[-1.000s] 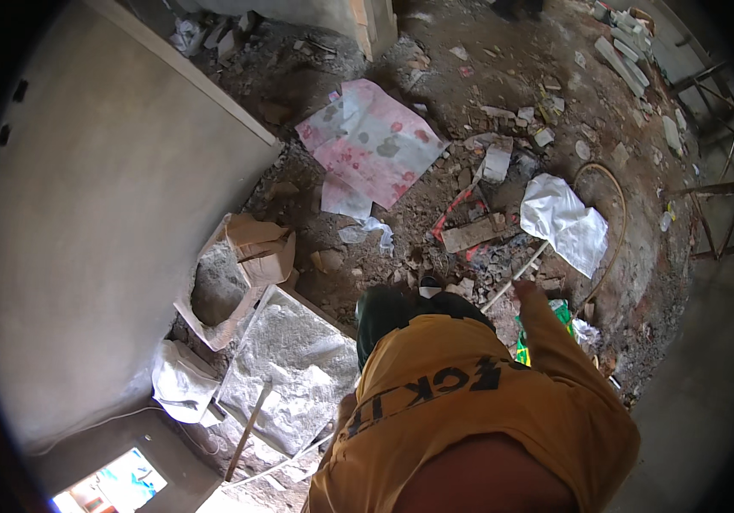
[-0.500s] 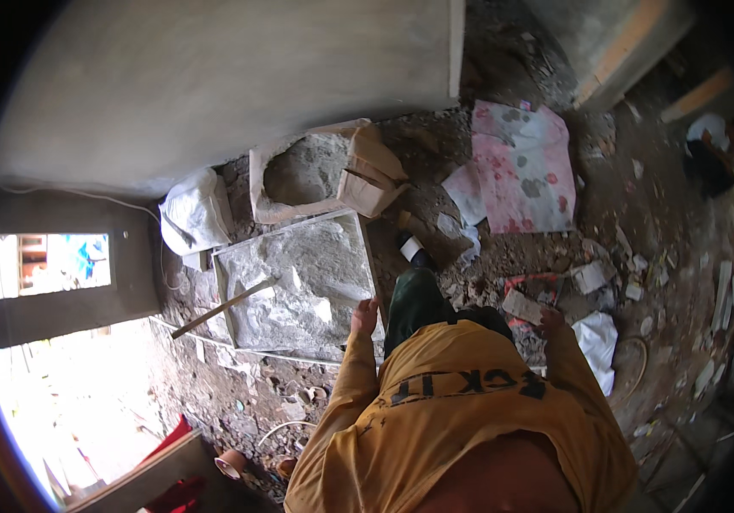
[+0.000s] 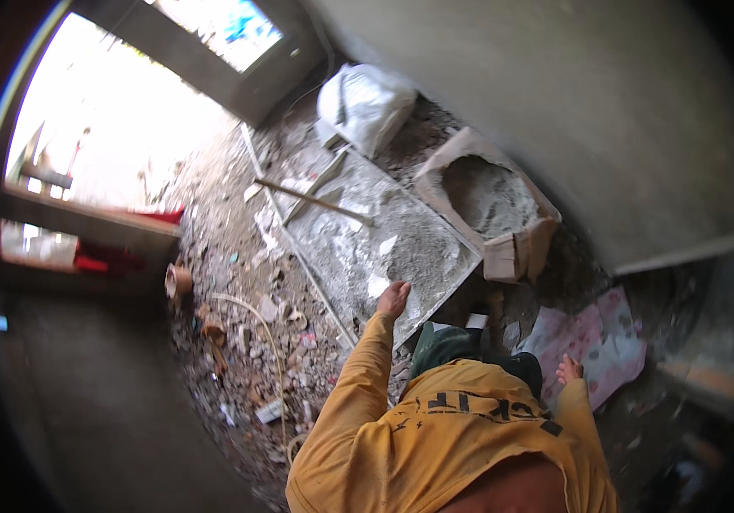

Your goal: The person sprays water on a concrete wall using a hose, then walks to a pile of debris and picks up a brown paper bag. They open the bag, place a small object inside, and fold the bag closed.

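My left hand (image 3: 394, 299) hangs over the near edge of a framed flat tray (image 3: 431, 248) spread with grey powdery mix and white patches. Its fingers look curled together, and nothing shows in them. A long wooden-handled tool (image 3: 315, 203) lies across the tray's far left part; its head cannot be made out. My right hand (image 3: 569, 370) is held out at my right side with its fingers apart and holds nothing. Below it lies a pink and white spotted sheet (image 3: 593, 333). Beyond the tray sits an opened box-like sack (image 3: 516, 256) with grey powder in its round hollow.
A stuffed white sack (image 3: 367, 107) stands near the wall (image 3: 555, 94). Rubble (image 3: 247, 342) and a bent hose (image 3: 273, 342) cover the ground at left. A clay-coloured pot (image 3: 179, 280) lies by a low wall. Bright daylight enters through the opening (image 3: 110, 111).
My view and body have turned left, so the tray and sack now appear further right. My right hand has moved from beside a block among the debris to above the spotted sheet.
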### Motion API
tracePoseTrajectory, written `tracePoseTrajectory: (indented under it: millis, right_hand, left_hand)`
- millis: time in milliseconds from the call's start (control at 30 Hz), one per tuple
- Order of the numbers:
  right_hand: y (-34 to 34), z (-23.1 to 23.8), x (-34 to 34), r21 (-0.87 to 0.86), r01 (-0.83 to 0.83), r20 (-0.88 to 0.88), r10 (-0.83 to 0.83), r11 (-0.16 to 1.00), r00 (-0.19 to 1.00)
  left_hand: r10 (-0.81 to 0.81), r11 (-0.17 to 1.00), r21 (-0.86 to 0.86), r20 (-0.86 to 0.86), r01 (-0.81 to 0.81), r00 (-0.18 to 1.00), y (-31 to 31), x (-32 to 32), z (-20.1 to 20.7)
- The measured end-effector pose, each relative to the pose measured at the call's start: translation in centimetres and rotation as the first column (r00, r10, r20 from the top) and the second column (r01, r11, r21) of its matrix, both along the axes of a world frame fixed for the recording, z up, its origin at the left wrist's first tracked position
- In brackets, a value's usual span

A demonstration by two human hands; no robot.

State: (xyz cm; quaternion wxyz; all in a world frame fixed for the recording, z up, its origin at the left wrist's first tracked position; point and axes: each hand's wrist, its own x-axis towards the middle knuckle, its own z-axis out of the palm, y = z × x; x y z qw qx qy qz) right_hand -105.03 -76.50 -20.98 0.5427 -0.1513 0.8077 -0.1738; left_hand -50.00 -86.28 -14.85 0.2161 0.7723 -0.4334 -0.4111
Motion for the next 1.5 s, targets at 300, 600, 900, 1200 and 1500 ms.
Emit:
tracePoseTrajectory:
  millis: [300, 600, 900, 1200, 1500]
  right_hand:
    - [-16.6, -1.0, -2.0, 0.019, -0.382, 0.242, 0.366, 0.924, 0.898]
    - [-28.4, -9.0, 2.9, -0.249, -0.470, -0.041, 0.475, 0.847, 0.879]
    - [-35.5, -20.5, 1.6, -0.079, -0.574, -0.186, 0.554, 0.815, 0.812]
    - [-39.9, -27.6, 1.1, -0.230, -0.399, -0.071, 0.394, 0.888, 0.917]
    - [-33.9, -25.3, 4.5, -0.357, -0.042, 0.164, 0.107, 0.933, 0.981]
  left_hand:
    - [0.502, 0.848, 0.176, 0.035, -0.500, 0.864, 24.6, -1.0, -11.6]
    - [0.749, 0.408, 0.662, 0.151, -0.629, 0.646, 38.6, -18.4, 2.6]
    - [0.395, 0.798, 0.496, -0.003, -0.341, 0.919, 24.4, -22.2, -9.0]
    - [0.377, 0.914, 0.251, -0.227, -0.320, 0.898, -5.1, -21.5, -24.3]
    - [0.394, 0.888, 0.351, -0.254, -0.296, 0.883, -18.2, -24.4, -29.0]
